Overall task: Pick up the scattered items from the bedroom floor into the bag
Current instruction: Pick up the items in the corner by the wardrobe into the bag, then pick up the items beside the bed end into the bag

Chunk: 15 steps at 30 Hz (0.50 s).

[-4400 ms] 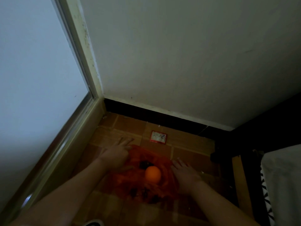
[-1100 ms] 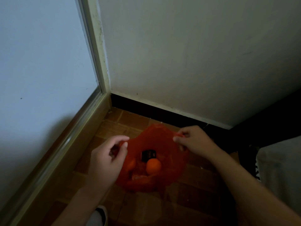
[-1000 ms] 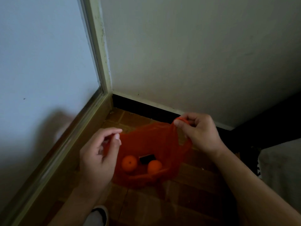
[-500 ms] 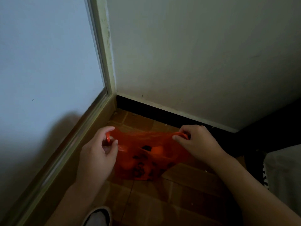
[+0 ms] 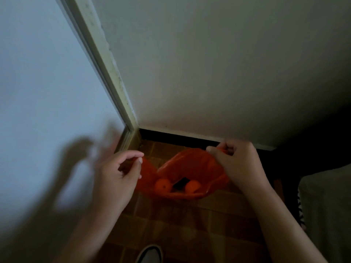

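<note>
Both forearms reached forward over the brick-patterned floor (image 5: 171,234). The left hand (image 5: 115,177) and right hand (image 5: 237,166) each pinched a handle of the orange plastic bag (image 5: 190,168), holding it open above the floor; two orange balls (image 5: 162,184) and a dark item (image 5: 181,182) lay inside.

The bag (image 5: 191,168) looks like thin, glossy orange plastic; the floor (image 5: 171,223), perhaps matt brown tile.

The left hand (image 5: 115,177) sat at centre-left of the frame, thumb and forefinger pinched together. The right hand (image 5: 237,164) sat at centre-right, fingers curled tight, forearm running to the lower right corner.
</note>
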Each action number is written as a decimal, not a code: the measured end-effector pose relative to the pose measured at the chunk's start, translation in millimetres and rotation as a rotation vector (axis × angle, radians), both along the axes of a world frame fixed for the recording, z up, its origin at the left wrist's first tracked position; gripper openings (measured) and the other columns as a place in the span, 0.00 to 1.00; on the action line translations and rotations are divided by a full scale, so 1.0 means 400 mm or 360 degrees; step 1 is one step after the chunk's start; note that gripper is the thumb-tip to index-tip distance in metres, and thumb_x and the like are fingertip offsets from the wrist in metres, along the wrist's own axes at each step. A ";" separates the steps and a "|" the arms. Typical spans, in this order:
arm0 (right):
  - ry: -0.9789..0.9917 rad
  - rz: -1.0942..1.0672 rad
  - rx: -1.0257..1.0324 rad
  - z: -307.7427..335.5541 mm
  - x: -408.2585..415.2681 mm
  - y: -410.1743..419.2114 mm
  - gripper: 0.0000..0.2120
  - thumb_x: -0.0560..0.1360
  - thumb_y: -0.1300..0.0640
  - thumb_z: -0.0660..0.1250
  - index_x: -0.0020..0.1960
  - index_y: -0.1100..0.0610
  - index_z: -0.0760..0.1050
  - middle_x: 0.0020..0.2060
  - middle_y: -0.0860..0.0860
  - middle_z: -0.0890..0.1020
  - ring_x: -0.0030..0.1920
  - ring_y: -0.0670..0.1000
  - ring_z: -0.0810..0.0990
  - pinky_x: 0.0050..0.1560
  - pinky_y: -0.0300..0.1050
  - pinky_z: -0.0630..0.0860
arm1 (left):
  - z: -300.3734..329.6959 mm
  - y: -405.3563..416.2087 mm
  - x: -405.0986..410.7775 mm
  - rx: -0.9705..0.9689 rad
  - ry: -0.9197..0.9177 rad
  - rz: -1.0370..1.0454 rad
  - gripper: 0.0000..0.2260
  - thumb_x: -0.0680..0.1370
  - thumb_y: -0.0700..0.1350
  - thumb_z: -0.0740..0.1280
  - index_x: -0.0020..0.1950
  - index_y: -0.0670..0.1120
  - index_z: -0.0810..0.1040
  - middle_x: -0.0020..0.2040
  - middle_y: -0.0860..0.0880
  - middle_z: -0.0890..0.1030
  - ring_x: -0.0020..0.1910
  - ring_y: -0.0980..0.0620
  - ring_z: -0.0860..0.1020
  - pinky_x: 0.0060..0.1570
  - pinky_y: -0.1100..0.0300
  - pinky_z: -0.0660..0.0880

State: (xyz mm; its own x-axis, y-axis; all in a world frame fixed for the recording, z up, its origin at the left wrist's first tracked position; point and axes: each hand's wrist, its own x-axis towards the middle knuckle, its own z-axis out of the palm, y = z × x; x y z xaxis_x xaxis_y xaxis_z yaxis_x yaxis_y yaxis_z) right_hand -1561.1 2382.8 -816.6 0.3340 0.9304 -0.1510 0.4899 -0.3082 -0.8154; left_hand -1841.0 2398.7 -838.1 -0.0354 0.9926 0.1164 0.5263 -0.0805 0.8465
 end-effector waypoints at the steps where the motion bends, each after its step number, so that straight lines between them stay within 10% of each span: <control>1: -0.0016 -0.0008 -0.0057 0.040 0.000 -0.018 0.14 0.77 0.46 0.75 0.36 0.52 0.81 0.30 0.53 0.82 0.30 0.52 0.81 0.30 0.48 0.76 | 0.048 0.007 -0.001 -0.0044 0.0004 -0.0033 0.08 0.80 0.39 0.72 0.54 0.50 0.86 0.41 0.53 0.85 0.35 0.59 0.84 0.36 0.72 0.77; 15: -0.0064 -0.0249 -0.0143 0.865 0.009 -0.141 0.05 0.78 0.54 0.73 0.43 0.47 0.82 0.36 0.43 0.83 0.40 0.41 0.80 0.36 0.31 0.70 | 0.896 0.020 0.007 -0.0021 0.0316 -0.0509 0.10 0.76 0.37 0.76 0.55 0.48 0.86 0.48 0.57 0.85 0.45 0.61 0.83 0.45 0.64 0.82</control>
State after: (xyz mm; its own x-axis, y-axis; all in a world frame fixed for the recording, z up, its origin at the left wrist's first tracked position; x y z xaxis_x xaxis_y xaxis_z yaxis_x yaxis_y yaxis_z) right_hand -1557.6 2326.3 -470.5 0.4808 0.8502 -0.2146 0.4622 -0.4537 -0.7619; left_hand -1838.1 2406.7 -479.7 0.2987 0.9513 0.0768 0.6302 -0.2571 0.7326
